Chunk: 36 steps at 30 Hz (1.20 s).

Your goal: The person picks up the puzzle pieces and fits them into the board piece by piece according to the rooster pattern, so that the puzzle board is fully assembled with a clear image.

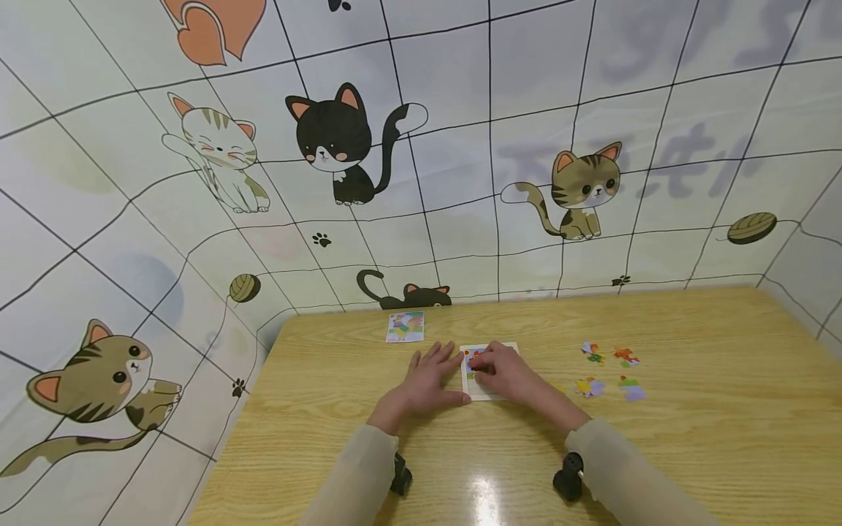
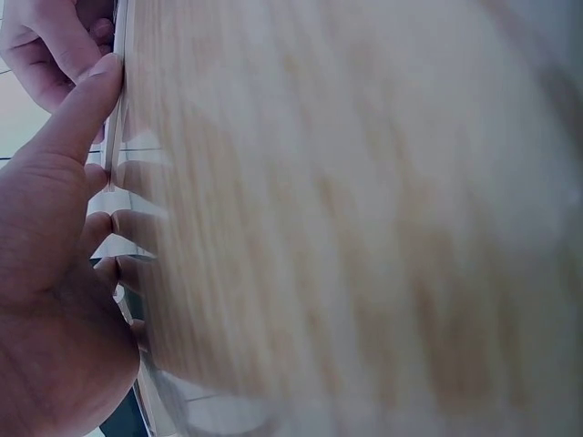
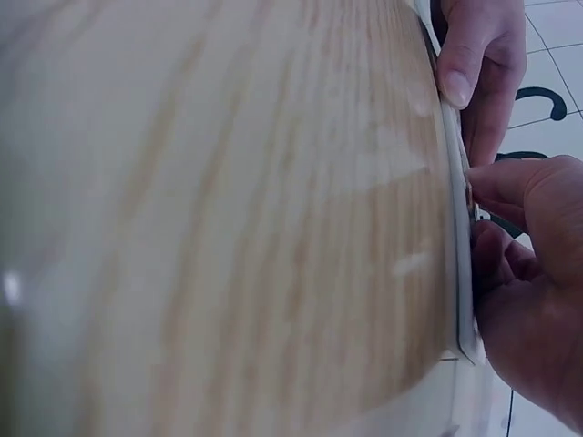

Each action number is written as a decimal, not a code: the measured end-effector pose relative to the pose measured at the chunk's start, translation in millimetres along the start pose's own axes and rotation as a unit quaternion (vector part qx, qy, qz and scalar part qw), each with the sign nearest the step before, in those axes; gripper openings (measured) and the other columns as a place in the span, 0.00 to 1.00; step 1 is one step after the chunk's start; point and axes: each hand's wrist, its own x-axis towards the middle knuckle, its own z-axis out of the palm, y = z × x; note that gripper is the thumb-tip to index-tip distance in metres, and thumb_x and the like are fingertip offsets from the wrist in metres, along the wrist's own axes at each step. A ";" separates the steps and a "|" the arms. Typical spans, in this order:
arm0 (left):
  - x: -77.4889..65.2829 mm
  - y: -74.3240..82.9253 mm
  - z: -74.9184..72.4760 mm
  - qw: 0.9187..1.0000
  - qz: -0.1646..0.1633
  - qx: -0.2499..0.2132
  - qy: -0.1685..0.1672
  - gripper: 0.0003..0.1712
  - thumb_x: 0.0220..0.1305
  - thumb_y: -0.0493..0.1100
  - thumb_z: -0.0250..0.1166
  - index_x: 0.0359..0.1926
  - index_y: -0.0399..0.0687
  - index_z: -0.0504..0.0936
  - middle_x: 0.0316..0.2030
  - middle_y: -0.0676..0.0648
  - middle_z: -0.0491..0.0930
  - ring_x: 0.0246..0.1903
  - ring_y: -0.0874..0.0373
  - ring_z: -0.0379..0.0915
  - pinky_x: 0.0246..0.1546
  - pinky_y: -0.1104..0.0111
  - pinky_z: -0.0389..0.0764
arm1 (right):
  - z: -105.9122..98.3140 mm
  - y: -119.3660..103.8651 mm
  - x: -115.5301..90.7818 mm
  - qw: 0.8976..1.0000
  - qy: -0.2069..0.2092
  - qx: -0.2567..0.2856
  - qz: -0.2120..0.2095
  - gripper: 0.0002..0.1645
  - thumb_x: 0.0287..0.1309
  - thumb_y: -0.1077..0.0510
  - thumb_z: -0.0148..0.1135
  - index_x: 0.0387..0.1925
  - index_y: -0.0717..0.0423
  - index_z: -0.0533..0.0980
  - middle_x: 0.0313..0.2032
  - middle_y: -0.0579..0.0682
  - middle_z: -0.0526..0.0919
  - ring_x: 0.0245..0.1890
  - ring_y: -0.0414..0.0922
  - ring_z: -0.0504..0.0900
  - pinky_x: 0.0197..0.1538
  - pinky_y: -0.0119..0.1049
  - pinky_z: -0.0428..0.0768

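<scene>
A small jigsaw board with a white border and a colourful picture area lies flat on the table. My left hand rests at its left side with fingers spread, and the thumb touches the board's near edge. My right hand is over the board, covering much of its right half. Between its thumb and index finger, close over the picture's left part, it pinches a small puzzle piece, mostly hidden by the fingers.
Several loose puzzle pieces lie in small clusters to the right of the board. A colourful picture card lies at the back left of the wooden table. A wall covering with printed cats stands behind the table.
</scene>
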 end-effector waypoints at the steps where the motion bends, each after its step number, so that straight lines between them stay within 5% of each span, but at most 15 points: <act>1: -0.2 0.1 0.1 1.000 -0.001 0.000 -0.001 0.49 0.67 0.63 0.67 0.80 0.51 0.59 0.81 0.45 0.48 0.80 0.45 0.35 0.75 0.40 0.37 | -0.8 -0.3 -1.2 1.000 -0.001 0.001 -0.002 0.13 0.59 0.66 0.68 0.47 0.63 0.86 0.36 0.48 0.76 0.31 0.39 0.70 0.34 0.33 0.71; 6: -2.6 0.3 3.0 1.000 -0.002 -0.005 -0.002 0.49 0.66 0.64 0.67 0.80 0.50 0.60 0.81 0.45 0.48 0.80 0.45 0.36 0.75 0.41 0.37 | -10.3 -1.1 -9.1 0.999 -0.004 0.032 0.019 0.16 0.59 0.66 0.69 0.50 0.64 0.84 0.38 0.49 0.81 0.32 0.40 0.73 0.36 0.34 0.74; 14: -1.3 -0.8 3.2 1.000 0.000 -0.005 -0.001 0.49 0.66 0.64 0.67 0.80 0.51 0.60 0.81 0.46 0.48 0.80 0.45 0.35 0.75 0.41 0.36 | -52.7 13.2 -32.8 0.993 0.002 0.099 0.068 0.20 0.68 0.62 0.65 0.59 0.65 0.79 0.44 0.52 0.83 0.38 0.45 0.79 0.37 0.38 0.81; 25: -3.1 0.4 -0.4 1.000 -0.001 -0.015 0.000 0.49 0.66 0.63 0.67 0.80 0.50 0.59 0.81 0.45 0.47 0.80 0.44 0.34 0.75 0.41 0.35 | -121.2 53.1 -56.8 0.994 0.043 0.043 0.095 0.24 0.68 0.61 0.66 0.62 0.68 0.77 0.47 0.58 0.84 0.41 0.49 0.82 0.36 0.38 0.83; 36: -3.0 2.0 -1.3 1.000 0.002 -0.022 0.001 0.49 0.66 0.62 0.68 0.80 0.49 0.59 0.81 0.45 0.47 0.80 0.45 0.34 0.75 0.42 0.33 | -147.1 80.2 -79.5 0.994 0.039 0.004 0.106 0.25 0.65 0.63 0.68 0.60 0.69 0.77 0.50 0.64 0.82 0.44 0.54 0.83 0.35 0.35 0.81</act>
